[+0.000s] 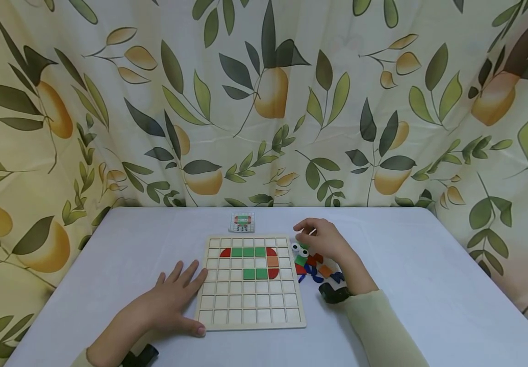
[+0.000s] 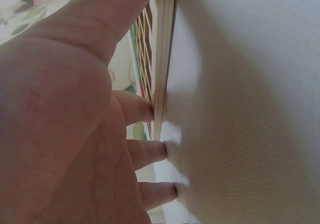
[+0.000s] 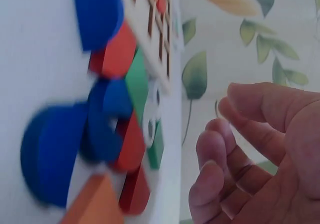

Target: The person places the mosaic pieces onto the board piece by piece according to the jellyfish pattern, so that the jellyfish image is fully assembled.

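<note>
1. Head: the left hand (image 1: 169, 295), spread and released, touches the left edge of the grid board (image 1: 248, 302); the right hand (image 1: 325, 239) hovers by its far right corner near loose pieces (image 1: 325, 271).
2. Left wrist: straight fingers (image 2: 145, 151) reach the board's side.
3. Right wrist: loosely bent fingers, gripping nothing visible, beside the board.

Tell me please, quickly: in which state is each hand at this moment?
Left hand: open, fingers spread, touching the left edge of the grid board.
Right hand: open, fingers loosely bent, holding nothing visible, near the loose pieces.
</note>
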The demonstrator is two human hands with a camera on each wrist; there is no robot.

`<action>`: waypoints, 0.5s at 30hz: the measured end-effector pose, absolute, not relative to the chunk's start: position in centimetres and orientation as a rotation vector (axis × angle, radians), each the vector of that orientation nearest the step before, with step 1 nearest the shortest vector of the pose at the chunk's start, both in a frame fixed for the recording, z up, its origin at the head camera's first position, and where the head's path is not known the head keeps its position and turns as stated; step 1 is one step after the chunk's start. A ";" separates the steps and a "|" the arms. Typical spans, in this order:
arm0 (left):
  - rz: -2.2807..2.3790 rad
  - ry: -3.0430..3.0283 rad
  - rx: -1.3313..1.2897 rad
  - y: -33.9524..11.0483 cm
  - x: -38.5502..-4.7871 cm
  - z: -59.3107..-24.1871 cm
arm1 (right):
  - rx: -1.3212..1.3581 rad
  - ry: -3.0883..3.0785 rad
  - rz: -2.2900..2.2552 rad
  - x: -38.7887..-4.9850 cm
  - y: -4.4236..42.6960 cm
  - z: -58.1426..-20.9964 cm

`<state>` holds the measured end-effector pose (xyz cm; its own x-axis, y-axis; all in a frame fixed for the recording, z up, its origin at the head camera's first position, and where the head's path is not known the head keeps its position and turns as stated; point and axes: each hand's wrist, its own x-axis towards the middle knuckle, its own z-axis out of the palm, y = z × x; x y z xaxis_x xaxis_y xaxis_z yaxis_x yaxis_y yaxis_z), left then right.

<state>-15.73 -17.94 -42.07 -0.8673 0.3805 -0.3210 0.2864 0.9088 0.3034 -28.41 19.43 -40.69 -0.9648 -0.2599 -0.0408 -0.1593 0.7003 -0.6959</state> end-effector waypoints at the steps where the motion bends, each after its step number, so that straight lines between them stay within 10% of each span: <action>1: 0.350 2.692 0.489 -17.9 -15.7 -42.0 | -0.319 2.778 -1.108 -28.5 19.7 -40.8; 15: 0.350 2.689 0.491 -18.0 -15.6 -41.9 | -0.141 2.753 -1.066 -29.3 21.1 -41.8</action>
<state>-15.64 -17.98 -41.93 -0.8653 0.3828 -0.3235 0.2874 0.9078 0.3055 -29.34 21.06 -41.76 -0.9782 -0.1550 -0.1379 -0.0217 0.7374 -0.6751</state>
